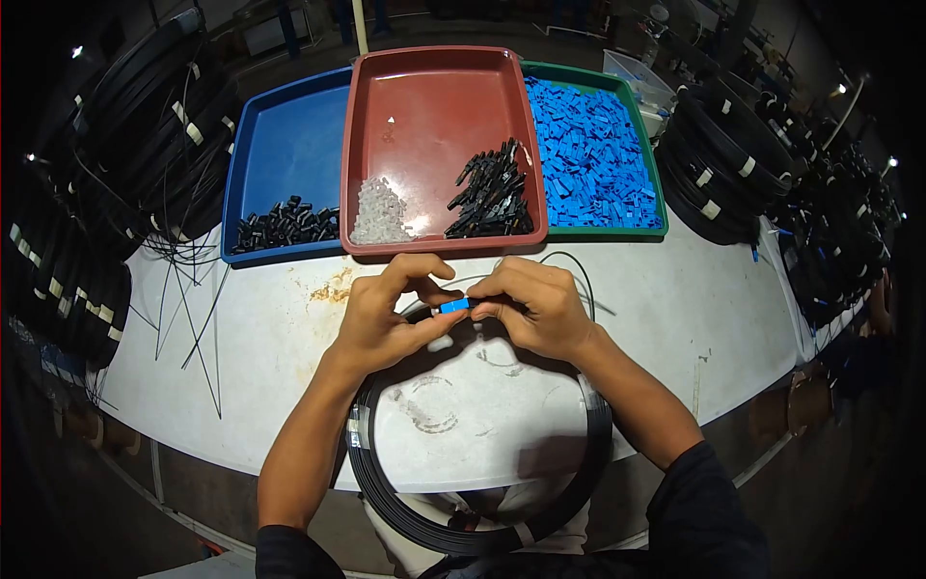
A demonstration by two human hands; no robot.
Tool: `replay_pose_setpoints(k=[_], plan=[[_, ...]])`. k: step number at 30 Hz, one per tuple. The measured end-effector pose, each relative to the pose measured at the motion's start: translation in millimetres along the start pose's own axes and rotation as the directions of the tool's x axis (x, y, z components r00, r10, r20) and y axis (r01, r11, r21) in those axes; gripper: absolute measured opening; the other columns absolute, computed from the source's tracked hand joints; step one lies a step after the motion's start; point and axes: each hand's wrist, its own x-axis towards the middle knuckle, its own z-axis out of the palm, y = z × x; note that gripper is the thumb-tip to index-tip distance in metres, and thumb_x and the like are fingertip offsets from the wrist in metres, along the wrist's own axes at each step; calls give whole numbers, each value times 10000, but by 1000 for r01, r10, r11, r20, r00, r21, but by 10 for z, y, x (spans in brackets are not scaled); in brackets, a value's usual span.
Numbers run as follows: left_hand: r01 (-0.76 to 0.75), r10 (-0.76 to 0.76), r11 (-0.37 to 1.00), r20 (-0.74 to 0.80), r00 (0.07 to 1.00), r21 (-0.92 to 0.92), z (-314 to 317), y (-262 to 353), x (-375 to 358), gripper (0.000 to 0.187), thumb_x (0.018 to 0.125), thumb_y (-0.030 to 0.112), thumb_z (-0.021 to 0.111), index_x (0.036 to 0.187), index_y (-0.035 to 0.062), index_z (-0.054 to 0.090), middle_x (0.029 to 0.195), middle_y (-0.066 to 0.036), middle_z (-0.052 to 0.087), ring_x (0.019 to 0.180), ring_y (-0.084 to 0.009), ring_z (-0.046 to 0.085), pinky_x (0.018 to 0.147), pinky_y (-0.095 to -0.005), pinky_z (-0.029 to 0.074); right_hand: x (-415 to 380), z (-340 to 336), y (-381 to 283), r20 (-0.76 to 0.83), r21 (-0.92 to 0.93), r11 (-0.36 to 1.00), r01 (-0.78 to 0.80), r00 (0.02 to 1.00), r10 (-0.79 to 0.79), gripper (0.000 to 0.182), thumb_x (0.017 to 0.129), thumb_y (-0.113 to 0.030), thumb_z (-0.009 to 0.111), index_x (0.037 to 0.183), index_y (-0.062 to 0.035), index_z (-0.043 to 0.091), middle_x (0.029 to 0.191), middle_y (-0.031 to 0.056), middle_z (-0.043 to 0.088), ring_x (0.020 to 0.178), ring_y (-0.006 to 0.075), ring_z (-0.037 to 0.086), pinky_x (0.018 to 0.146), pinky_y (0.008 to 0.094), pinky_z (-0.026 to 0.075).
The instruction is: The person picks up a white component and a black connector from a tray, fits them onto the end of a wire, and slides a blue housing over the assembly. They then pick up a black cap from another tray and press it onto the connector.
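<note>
A small blue connector point(453, 306), with a pale tip at its left end, is held up between my two hands over the table. My left hand point(391, 314) pinches it from the left with thumb and fingers. From the right, the closed fingertips of my right hand point(535, 304) grip the connector's other end, where a dark bit shows; the exact hold is partly hidden. Below both hands lies a coil of black cable point(600, 434), bound with pale tape and overhanging the table's front edge. A loose cable end curves out behind my right hand.
Behind the hands stand a blue tray point(289, 125) with black pieces, a red tray point(434, 87) with clear point(379, 214) and long black pieces point(492, 193), and a green tray point(664, 232) full of blue pieces. Cable coils point(719, 164) flank the white table point(270, 386).
</note>
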Motion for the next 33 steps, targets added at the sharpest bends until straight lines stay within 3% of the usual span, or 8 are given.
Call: replay_pose_setpoints(k=[4, 6, 12, 14, 16, 22, 24, 33], plan=[[-48, 37, 992, -99, 994, -113, 13, 13, 4, 431, 793, 31, 857, 1148, 31, 612, 968, -68, 727, 839, -130, 751, 721, -264, 578, 8, -26, 0, -22, -23, 1000, 4, 1000, -4, 220, 743, 0, 818, 922, -15, 692, 802, 100, 657, 688, 267, 643, 610, 372, 502], [14, -16, 998, 40, 999, 58, 8, 102, 25, 440, 784, 18, 859, 1150, 26, 614, 953, -55, 719, 836, -136, 751, 716, -264, 581, -24, -2, -4, 23, -73, 997, 20, 1000, -18, 213, 747, -8, 821, 920, -23, 698, 808, 98, 665, 693, 261, 653, 604, 361, 506], [-73, 66, 993, -77, 995, -94, -15, -56, -19, 446, 795, 18, 848, 1180, 25, 622, 1029, -71, 725, 836, -131, 751, 713, -247, 573, 6, -19, -13, -35, -87, 996, -35, 999, 32, 225, 748, -50, 853, 936, -25, 732, 797, 87, 702, 659, 225, 667, 568, 317, 508], [-25, 25, 999, 6, 1000, 47, -24, -33, -26, 460, 786, 9, 851, 1187, 23, 627, 1033, -68, 733, 835, -133, 752, 721, -252, 574, -8, 15, -5, -1, -29, 1000, 10, 1000, -10, 227, 748, -12, 819, 942, -15, 701, 831, 93, 679, 711, 272, 663, 618, 367, 514], [16, -15, 1000, -29, 999, 19, -18, 5, -14, 455, 784, 13, 851, 1190, 26, 647, 994, -70, 747, 833, -134, 750, 719, -260, 571, 10, 17, -3, 5, -9, 1000, 3, 1000, -3, 231, 750, -11, 816, 950, -12, 700, 844, 99, 682, 740, 277, 670, 632, 366, 517], [3, 3, 999, -116, 993, 49, -88, -1, -11, 263, 788, 25, 842, 1035, 11, 755, 908, -91, 769, 759, -144, 732, 685, -255, 559, 2, 16, 2, -80, -77, 993, -94, 993, 87, 208, 765, -1, 792, 944, -5, 685, 865, 100, 687, 775, 285, 675, 673, 375, 533], [20, -16, 995, -42, 999, 97, -78, 49, -10, 175, 791, 29, 837, 954, 7, 779, 848, -97, 768, 717, -150, 720, 660, -257, 553, -33, 33, 66, -108, -137, 990, 34, 993, -49, 216, 744, 53, 756, 939, -7, 682, 879, 101, 690, 774, 293, 673, 681, 385, 536], [11, -7, 997, -49, 999, 76, -27, 134, 13, 158, 790, 17, 830, 943, 5, 794, 846, -119, 781, 727, -175, 744, 654, -265, 568, -24, 28, 41, -76, -188, 959, 212, 970, -229, 267, 688, 69, 688, 949, 16, 668, 874, 132, 680, 783, 299, 669, 725, 391, 542]])
